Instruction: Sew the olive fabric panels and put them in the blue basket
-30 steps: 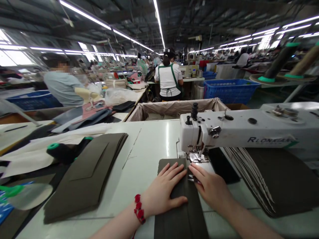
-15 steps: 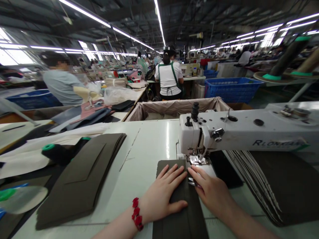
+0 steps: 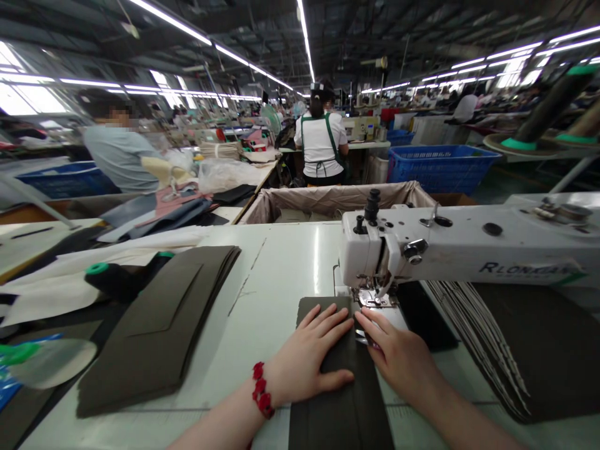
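A dark olive fabric piece (image 3: 340,400) lies on the white table (image 3: 281,275) under the presser foot (image 3: 375,299) of a white sewing machine (image 3: 450,250). My left hand (image 3: 309,362), with a red bead bracelet on the wrist, lies flat on the fabric, fingers spread. My right hand (image 3: 398,359) rests on the fabric's right edge just in front of the presser foot, fingers stretched forward, with a small metal tool partly showing beneath them.
A stack of olive fabric panels (image 3: 159,325) lies at the left beside a black thread cone (image 3: 117,281). More dark panels (image 3: 515,344) fan out at the right. A cloth-lined bin (image 3: 337,200) stands behind the table. Two people work at benches beyond, near blue crates (image 3: 435,165).
Both hands keep their place on the fabric near the presser foot; only the camera view has shifted slightly.
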{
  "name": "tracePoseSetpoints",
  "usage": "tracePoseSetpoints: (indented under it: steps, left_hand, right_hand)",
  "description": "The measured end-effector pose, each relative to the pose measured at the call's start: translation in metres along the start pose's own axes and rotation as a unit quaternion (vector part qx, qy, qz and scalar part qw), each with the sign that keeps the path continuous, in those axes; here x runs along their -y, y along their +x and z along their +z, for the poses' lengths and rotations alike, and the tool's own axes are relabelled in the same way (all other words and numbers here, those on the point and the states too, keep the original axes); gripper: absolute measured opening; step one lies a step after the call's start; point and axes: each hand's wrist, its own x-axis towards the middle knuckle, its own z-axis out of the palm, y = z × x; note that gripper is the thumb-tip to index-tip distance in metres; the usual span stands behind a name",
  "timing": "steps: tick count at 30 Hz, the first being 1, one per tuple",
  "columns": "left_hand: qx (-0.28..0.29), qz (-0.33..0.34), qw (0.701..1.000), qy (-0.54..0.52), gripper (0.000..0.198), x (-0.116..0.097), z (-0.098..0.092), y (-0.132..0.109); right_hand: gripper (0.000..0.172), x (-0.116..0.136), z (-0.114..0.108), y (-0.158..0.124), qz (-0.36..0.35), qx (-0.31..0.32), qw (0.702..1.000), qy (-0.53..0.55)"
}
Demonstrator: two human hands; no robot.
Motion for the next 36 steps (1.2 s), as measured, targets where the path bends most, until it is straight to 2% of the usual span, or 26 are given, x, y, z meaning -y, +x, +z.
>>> tracePoseSetpoints:
  steps: [11, 18, 36]
  left_hand:
    - [-0.012, 0.013, 1.0, -0.009, 0.077, 0.005, 0.0, 0.001]
    - [-0.02, 0.022, 0.999, -0.011, 0.059, 0.007, -0.004, 0.001]
    - [-0.033, 0.022, 0.999, 0.001, 0.048, 0.011, -0.002, 0.002]
  right_hand:
    - [0.056, 0.0, -0.002, -0.001, -0.003, -0.007, 1.0, 0.015]
    - [0.054, -0.001, -0.001, -0.001, 0.0, -0.013, 1.0, 0.009]
    - [0.051, 0.0, -0.002, 0.0, 0.007, -0.003, 1.0, 0.0]
